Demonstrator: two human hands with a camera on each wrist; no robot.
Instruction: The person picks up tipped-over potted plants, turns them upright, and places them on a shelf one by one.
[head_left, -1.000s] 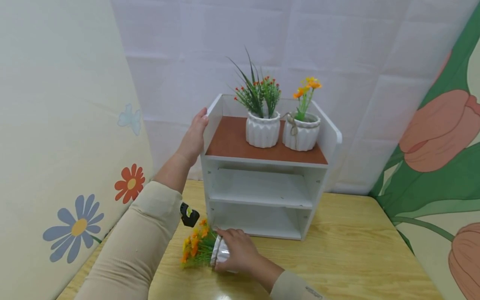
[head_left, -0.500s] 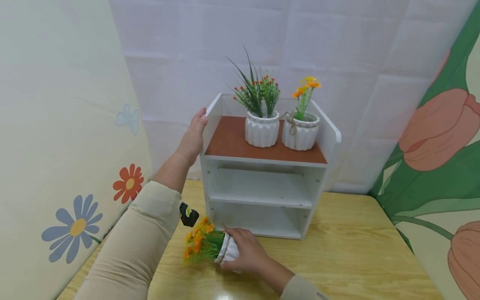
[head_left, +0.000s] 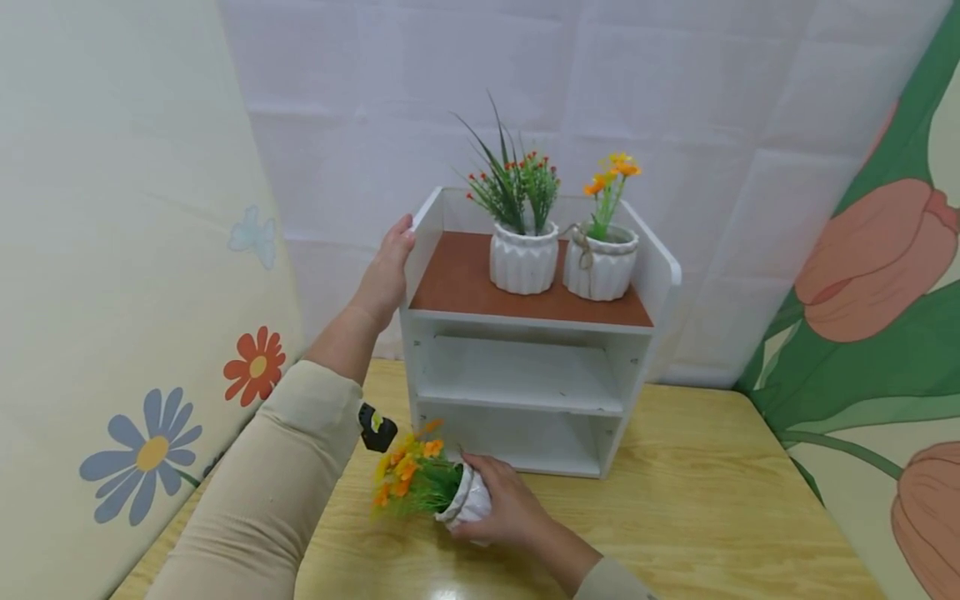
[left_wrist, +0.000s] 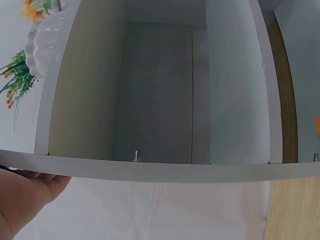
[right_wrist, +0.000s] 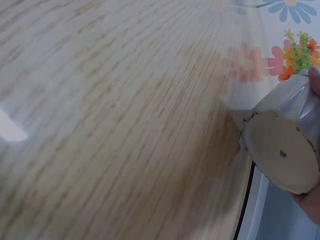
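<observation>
My right hand (head_left: 506, 507) grips a white fluted flowerpot (head_left: 468, 497) with orange and yellow artificial flowers (head_left: 407, 475). The pot is tipped sideways, its flowers pointing left, low in front of the shelf. Its round base with a small hole faces the camera in the right wrist view. My left hand (head_left: 387, 271) rests against the outer left side of a small white shelf unit (head_left: 525, 319), near the top; its fingers are partly hidden in the left wrist view. Two potted plants stand upright on the brown top: one red-flowered (head_left: 523, 262), one orange-flowered (head_left: 602, 271).
The shelf unit has two white compartments below the top. It stands on a wood-grain table (head_left: 697, 500) against a white cloth backdrop (head_left: 712, 125). Flower-painted panels flank both sides. A black device (head_left: 377, 428) shows beside the left forearm.
My right hand has moved slightly right with the flowerpot, and its flowers have tilted up a little. The left hand stays on the shelf's side.
</observation>
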